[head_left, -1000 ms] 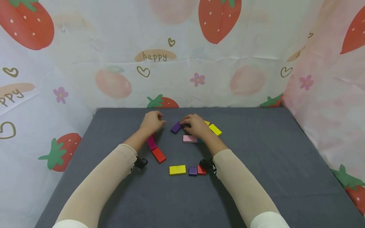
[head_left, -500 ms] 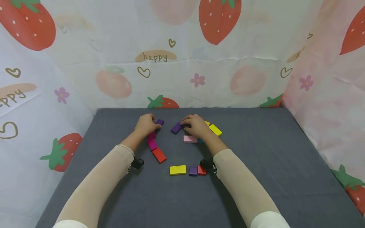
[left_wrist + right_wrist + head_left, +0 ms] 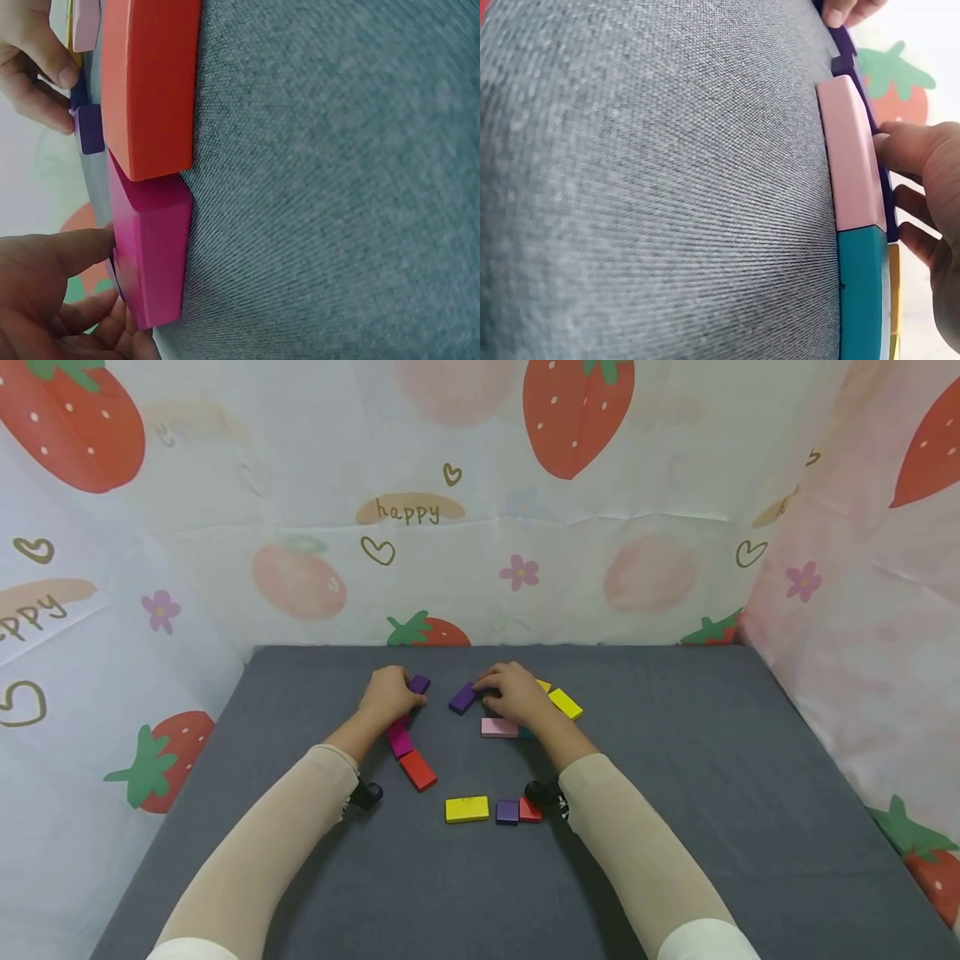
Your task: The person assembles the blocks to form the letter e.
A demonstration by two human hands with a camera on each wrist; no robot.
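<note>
My left hand (image 3: 388,695) pinches a purple block (image 3: 420,683) at the far end of a curved line, with magenta blocks (image 3: 399,739) and a red block (image 3: 417,770) nearer me. The left wrist view has the thumb and fingers behind the magenta block, mostly covering the purple one. My right hand (image 3: 517,693) holds a dark purple block (image 3: 887,195) between thumb and fingers, behind a pink block (image 3: 498,727) and a teal block (image 3: 862,292). Another purple block (image 3: 462,698) lies tilted just left of its fingertips. A gap separates it from the left hand's block.
Yellow blocks (image 3: 566,703) continue the curve right of my right hand. Closer to me lie a yellow block (image 3: 467,810), a small purple block (image 3: 507,812) and a small red block (image 3: 530,811). Patterned cloth walls (image 3: 570,543) enclose the dark grey table (image 3: 675,760).
My left hand has come down and left to the end of the magenta line, where the purple block now shows in its fingers. The right hand has stayed in place.
</note>
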